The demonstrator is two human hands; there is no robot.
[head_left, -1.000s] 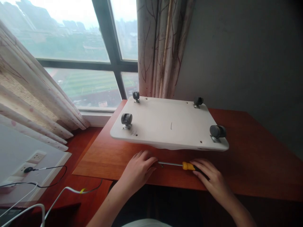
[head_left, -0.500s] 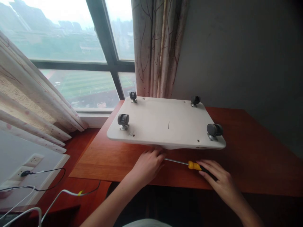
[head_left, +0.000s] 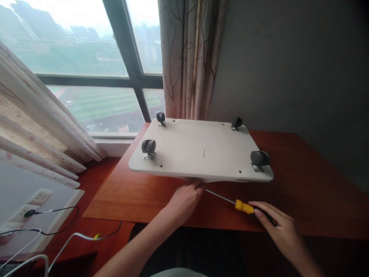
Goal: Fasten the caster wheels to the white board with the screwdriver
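My right hand (head_left: 282, 225) grips the black rear of a screwdriver (head_left: 243, 206) whose handle has a yellow front part. Its thin metal shaft runs left and up toward the front edge of a white board (head_left: 187, 148). At that end my left hand (head_left: 184, 200) has its fingers curled together, just under the board's front edge. The screwdriver's tip is hidden by those fingers, and so is anything held there. The board lies with its underside up and carries a dark caster (head_left: 260, 158) at each corner. Small holes show near its edges.
A reddish wooden table (head_left: 121, 200) bears the board. A window (head_left: 92, 105) with patterned curtains (head_left: 191, 57) stands behind and to the left. Wall sockets (head_left: 40, 197) with a black plug and white cables (head_left: 69, 242) are at the lower left.
My right hand has moved right and slightly down with the screwdriver, and the shaft now slants more steeply. My left hand has shifted slightly right, still by the board's front edge.
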